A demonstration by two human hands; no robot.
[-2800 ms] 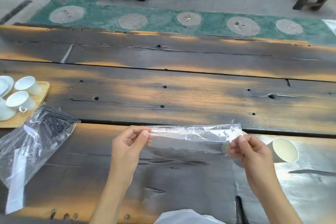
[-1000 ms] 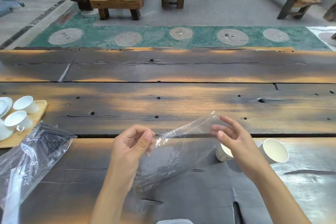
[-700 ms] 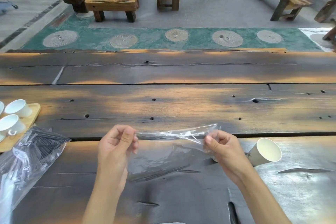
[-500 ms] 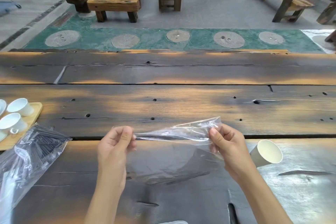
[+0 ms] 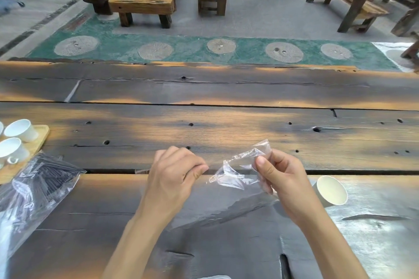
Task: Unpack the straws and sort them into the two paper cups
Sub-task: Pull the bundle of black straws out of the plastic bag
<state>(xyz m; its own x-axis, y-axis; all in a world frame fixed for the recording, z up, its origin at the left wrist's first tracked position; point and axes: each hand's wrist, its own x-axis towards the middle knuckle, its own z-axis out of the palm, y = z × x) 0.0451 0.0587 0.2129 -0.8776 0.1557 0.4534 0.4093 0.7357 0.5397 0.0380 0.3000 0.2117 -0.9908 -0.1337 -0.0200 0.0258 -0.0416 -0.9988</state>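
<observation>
- Two hands up over the near plank, close to each other but not touching.
- right hand (image 5: 281, 179): thumb and fingertips (image 5: 263, 164) pinched on a crumpled clear plastic bag (image 5: 238, 174); bag bunched at the pinch, its lower part hangs loose down to the table.
- left hand (image 5: 174, 179): fingers curled in, thumb tip against the forefinger; can't tell if any plastic is between them. Bag's visible edge ends just right of this hand, small gap.
- Bag contents: faint thin dark lines show through the lower film; can't tell if they're straws or marks in the wood.
- paper cup (image 5: 331, 190): white, lying on its side just right of the right wrist, mouth facing the camera, apart from the hand. Only one paper cup clearly seen.
- bag of black straws (image 5: 38, 190): second clear bag, far left of the near plank, flat on the table, well apart from both hands.
- wooden tray (image 5: 38, 140): left edge, behind the straw bag, holding white ceramic cups (image 5: 20, 130).
- table (image 5: 204, 120): dark weathered planks with knot holes and cracks.
- Beyond the table: green mat (image 5: 181, 50) with round pads, wooden benches (image 5: 140, 7) on grey floor.
</observation>
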